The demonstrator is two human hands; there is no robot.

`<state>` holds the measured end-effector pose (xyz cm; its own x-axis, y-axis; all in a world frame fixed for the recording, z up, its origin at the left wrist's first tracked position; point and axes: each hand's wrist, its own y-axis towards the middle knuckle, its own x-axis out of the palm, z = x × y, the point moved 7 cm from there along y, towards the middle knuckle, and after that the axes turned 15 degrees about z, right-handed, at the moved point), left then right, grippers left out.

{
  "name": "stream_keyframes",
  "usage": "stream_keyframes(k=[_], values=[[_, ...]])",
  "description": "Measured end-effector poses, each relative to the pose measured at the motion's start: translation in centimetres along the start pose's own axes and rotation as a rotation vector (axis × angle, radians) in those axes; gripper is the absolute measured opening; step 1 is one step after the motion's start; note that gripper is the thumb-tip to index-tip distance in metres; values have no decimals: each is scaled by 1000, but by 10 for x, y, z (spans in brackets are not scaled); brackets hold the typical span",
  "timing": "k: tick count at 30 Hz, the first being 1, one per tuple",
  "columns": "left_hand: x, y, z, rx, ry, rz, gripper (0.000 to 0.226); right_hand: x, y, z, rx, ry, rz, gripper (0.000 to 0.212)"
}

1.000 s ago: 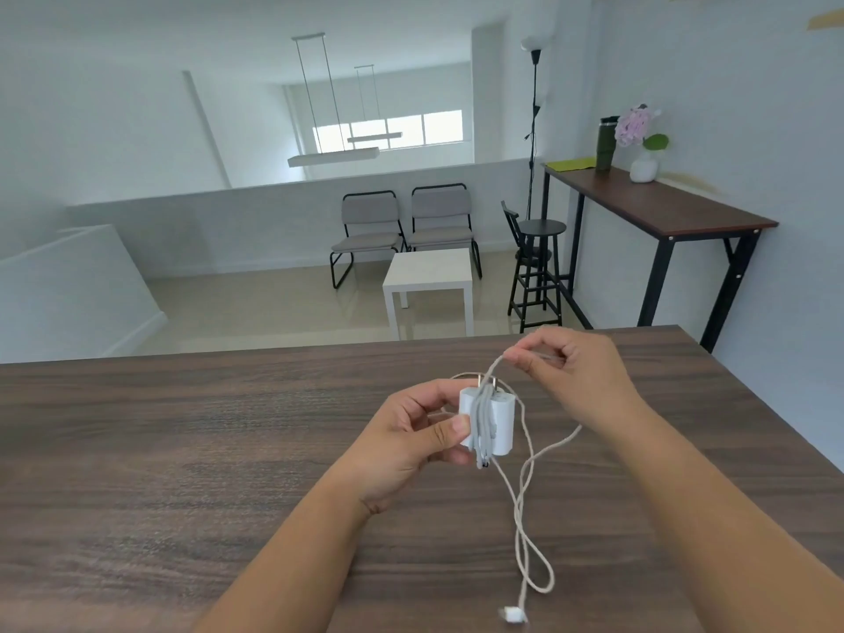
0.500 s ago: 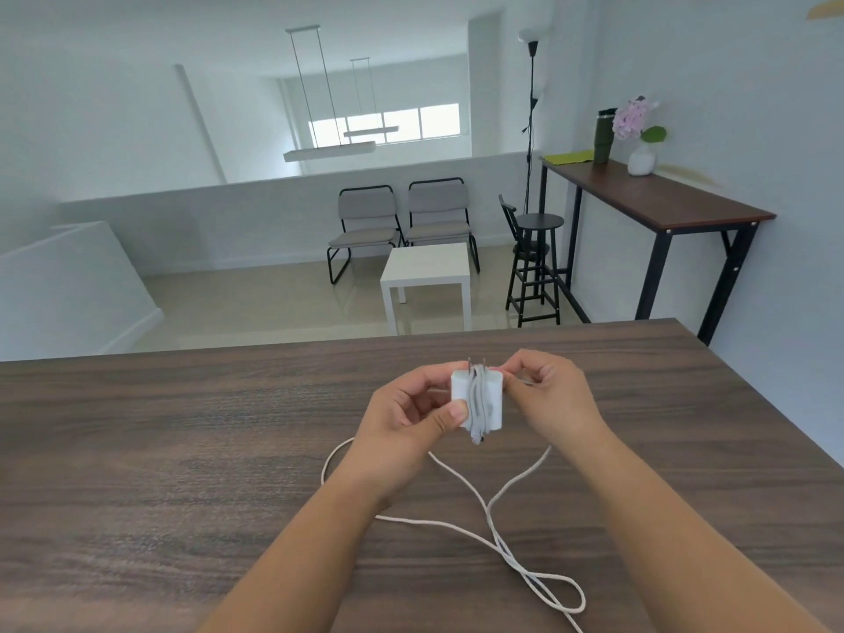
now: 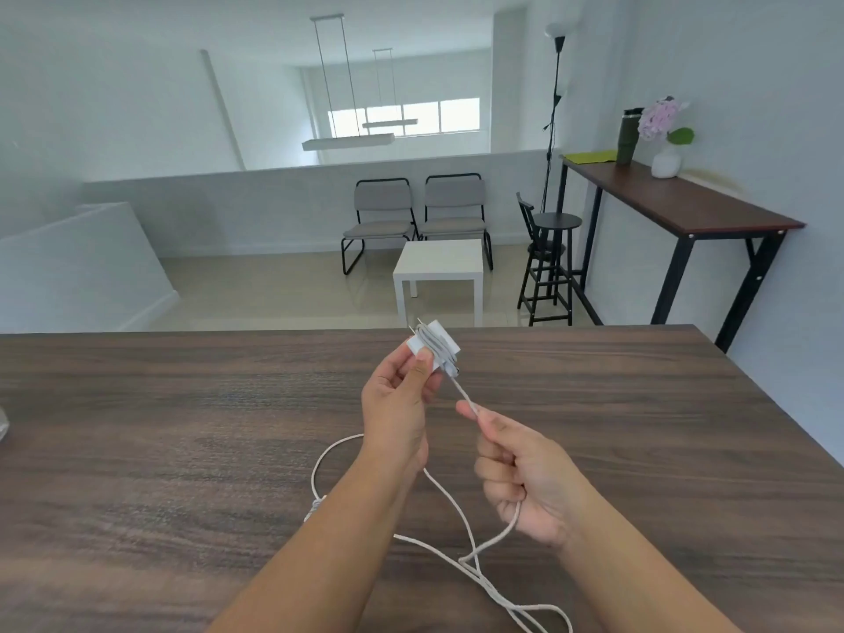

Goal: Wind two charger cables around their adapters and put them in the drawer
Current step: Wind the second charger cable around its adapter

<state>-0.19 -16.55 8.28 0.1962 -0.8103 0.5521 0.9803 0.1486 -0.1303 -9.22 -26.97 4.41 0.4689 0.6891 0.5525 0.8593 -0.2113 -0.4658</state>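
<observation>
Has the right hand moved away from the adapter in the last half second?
Yes. The right hand has pulled back from the adapter toward the table's near edge, drawing the cable taut.

We hold both bare forearms out in front of us, reaching up from the bottom edge of the view and angling inward toward each other. Our left hand [image 3: 399, 404] is raised farther forward, wrist bent slightly, thumb pointing up and pressed against the white adapter [image 3: 434, 344] that our fingers [image 3: 431, 386] curl around from behind. Our right hand [image 3: 525, 472] sits nearer and lower, just beside the left wrist, closed into a loose fist around the cable [image 3: 463, 395], with the forefinger and thumb pinching it at the top and the rest of it running out under the palm.
</observation>
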Motion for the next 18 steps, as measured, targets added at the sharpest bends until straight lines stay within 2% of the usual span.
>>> stream_keyframes(k=[2, 5, 7, 13, 18], values=[[0, -1, 0, -12, -11, 15, 16, -1, -4, -7, -168, -272, 54, 22], [0, -2, -2, -71, -38, 26, 16, -2, -2, -28, -588, -740, 178, 22], [0, 0, -1, -86, -42, 25, 17, 4, -4, -33, -741, -937, 187, 22], [-6, 8, 9, 160, 208, -15, 21, 25, -16, -41, -948, -1218, 118, 13], [-9, -7, 18, 534, 571, -152, 34, 33, -25, -71, -990, -1417, 111, 14]])
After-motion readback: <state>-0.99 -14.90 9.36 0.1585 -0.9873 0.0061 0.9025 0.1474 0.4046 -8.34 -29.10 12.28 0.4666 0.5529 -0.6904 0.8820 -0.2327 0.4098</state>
